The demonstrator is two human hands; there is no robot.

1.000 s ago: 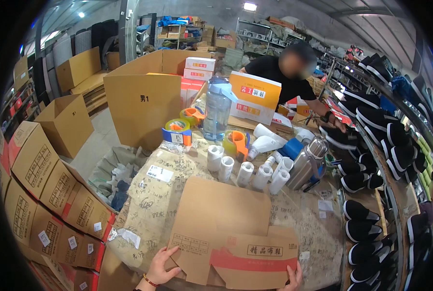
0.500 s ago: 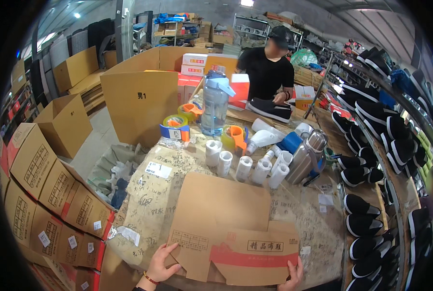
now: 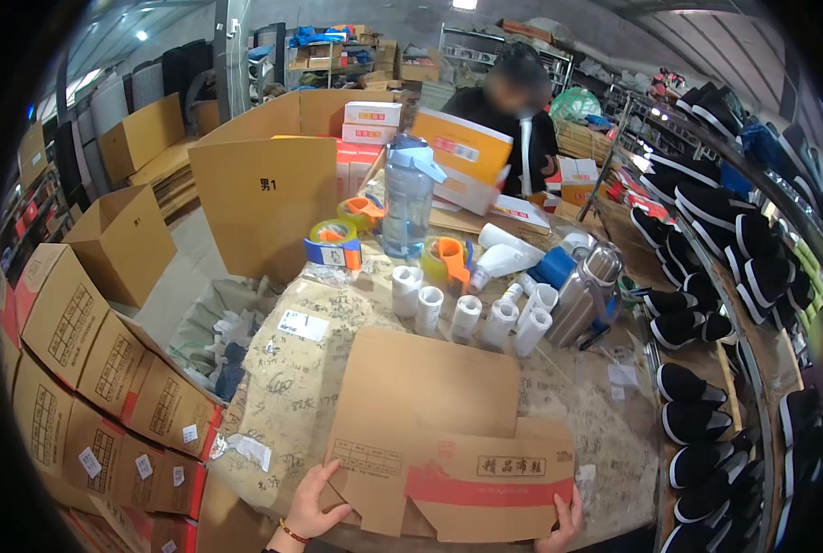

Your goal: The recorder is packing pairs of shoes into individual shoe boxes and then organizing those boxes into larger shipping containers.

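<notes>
Flattened carton [image 3: 430, 382] on worktable [image 3: 287, 392], near side, between left hand [image 3: 313, 507] and right hand [image 3: 563, 525]. Paper rolls [image 3: 467, 319] behind it; thermos flask [image 3: 581, 300] right of rolls. Water bottle [image 3: 407, 207] farther back, tape dispensers [image 3: 444, 264] either side of its base. Open box [image 3: 264, 217] left of bottle. Stacked cartons [image 3: 116, 387] left of worktable; shoes [image 3: 690, 424] on rack [image 3: 775, 378] at right. Co-worker [image 3: 542, 143] behind worktable.

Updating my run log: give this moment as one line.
left hand: touching left edge of cardboard carton; right hand: touching right edge; white rolls: standing beyond carton

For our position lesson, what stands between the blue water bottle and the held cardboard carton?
In the head view, white rolls stand between bottle and carton.
</notes>
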